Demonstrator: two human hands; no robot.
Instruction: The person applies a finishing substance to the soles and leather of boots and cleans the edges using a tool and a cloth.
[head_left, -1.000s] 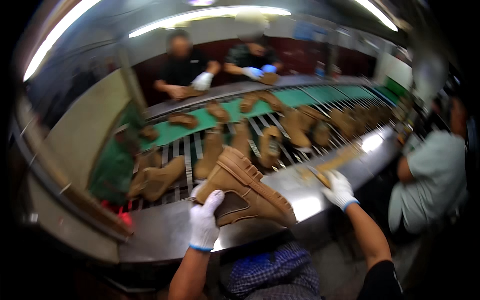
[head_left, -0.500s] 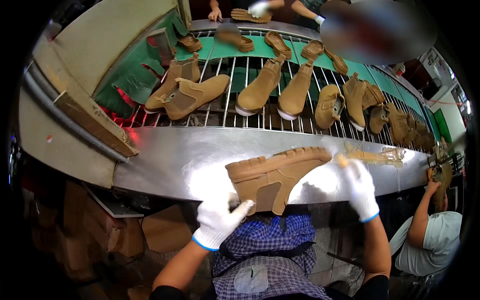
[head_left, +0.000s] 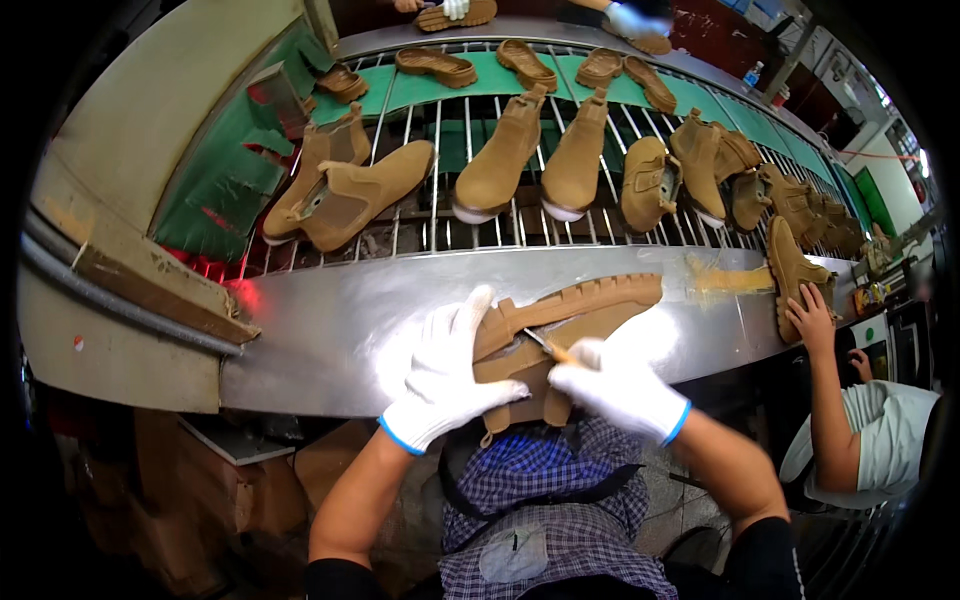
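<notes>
A tan ankle boot (head_left: 600,323) lies on its side, its chunky sole (head_left: 600,294) facing away from me and its toe to the right. My left hand (head_left: 440,365), in a white glove, grips the heel end, thumb stretched across the upper. My right hand (head_left: 620,392), gloved too, is closed around a slim tool (head_left: 550,346) with an orange-yellow handle and a narrow metal end. That metal end meets the seam where sole and upper join. Its exact tip is too small to make out. The boot's shaft hangs past the bench's near edge, with pull loops towards my apron.
Beyond the metal bench (head_left: 330,310) runs a rod conveyor (head_left: 400,235) bearing several tan boots and loose soles (head_left: 436,66). A co-worker's hand (head_left: 812,318) holds another boot (head_left: 790,275) at the right. Across the conveyor, gloved hands handle soles. Tape (head_left: 735,280) covers part of the bench.
My right hand has come in from the right, bringing the tool to the boot's seam. My left hand has shifted up around the heel. At right, the co-worker's boot now stands on the bench.
</notes>
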